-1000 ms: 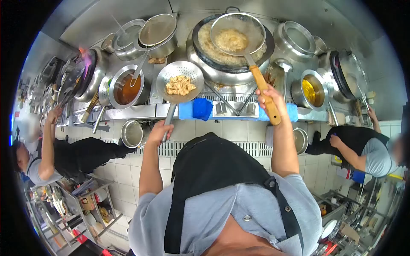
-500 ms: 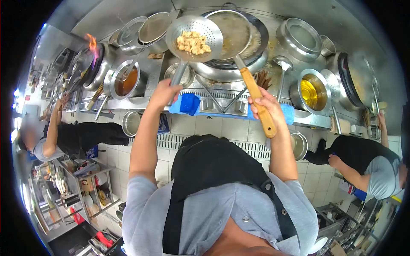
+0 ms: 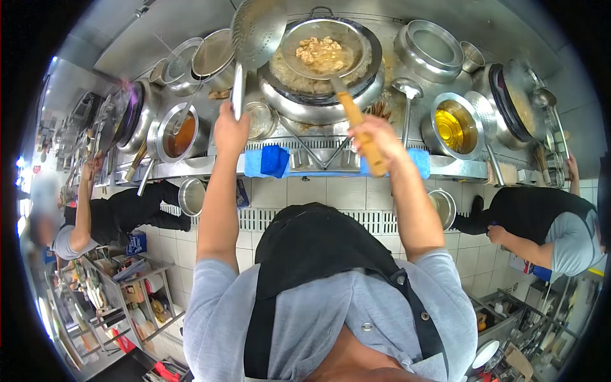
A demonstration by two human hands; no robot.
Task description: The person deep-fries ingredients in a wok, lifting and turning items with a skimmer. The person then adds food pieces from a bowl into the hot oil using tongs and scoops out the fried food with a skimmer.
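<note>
My left hand (image 3: pixel 230 130) is closed around the metal handle of a perforated skimmer (image 3: pixel 258 35), tilted up at the left of the wok. No food shows on its visible face. In my right hand (image 3: pixel 380 135) is the wooden handle of a round mesh strainer (image 3: pixel 354 39), held over the dark-rimmed wok (image 3: pixel 377 58). Small browned food pieces (image 3: pixel 321 54) lie in the strainer. Bubbling liquid shows around the strainer in the wok. The right fingers are slightly blurred.
At left stands a pot of reddish-brown liquid (image 3: pixel 184 135); at right, a pot of yellow oil (image 3: pixel 453 130) and a ladle (image 3: pixel 407 89). Blue cloths (image 3: pixel 275 160) lie on the stove's front edge. One person (image 3: pixel 140 207) works at left, another (image 3: pixel 528 223) at right.
The food pieces have gone from the skimmer into the mesh strainer. The skimmer has risen and tipped, and moved left. The strainer has shifted slightly left over the wok.
</note>
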